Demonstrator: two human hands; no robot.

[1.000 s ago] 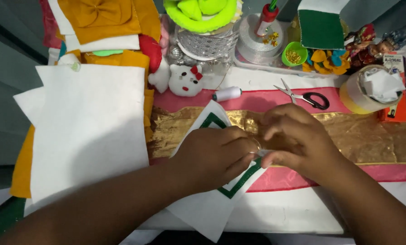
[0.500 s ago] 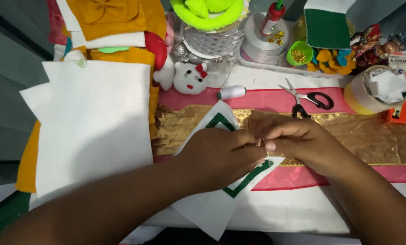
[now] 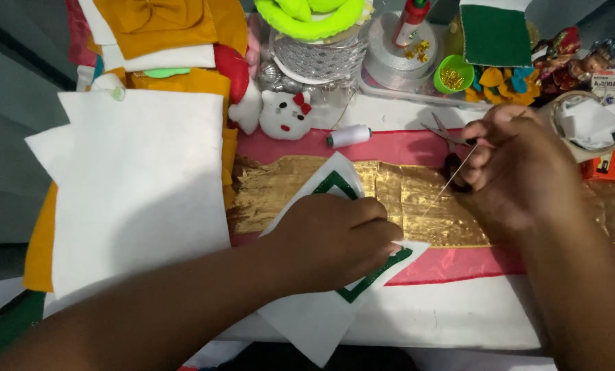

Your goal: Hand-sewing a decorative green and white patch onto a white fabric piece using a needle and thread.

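My left hand [image 3: 338, 237] presses down on a white felt piece with a green square outline [image 3: 335, 185], pinching its edge near the gold band. A taut white thread [image 3: 446, 185] runs from that spot up to my right hand [image 3: 520, 172], which is raised to the right with fingers pinched, apparently on a needle too small to see. The felt piece lies tilted like a diamond over the gold fabric strip [image 3: 417, 199] and the pink cloth [image 3: 459, 264].
Scissors [image 3: 445, 137] lie under my right hand. A white thread spool [image 3: 349, 136] and a small white cat toy [image 3: 287, 113] sit behind. Large white felt sheets [image 3: 139, 192] over orange ones lie left. Ribbon rolls, a green bead cup [image 3: 452, 74] and a glue tub [image 3: 586, 124] crowd the back.
My right hand has moved up and right away from the left hand, drawing the thread out taut. The left hand stays on the felt piece.
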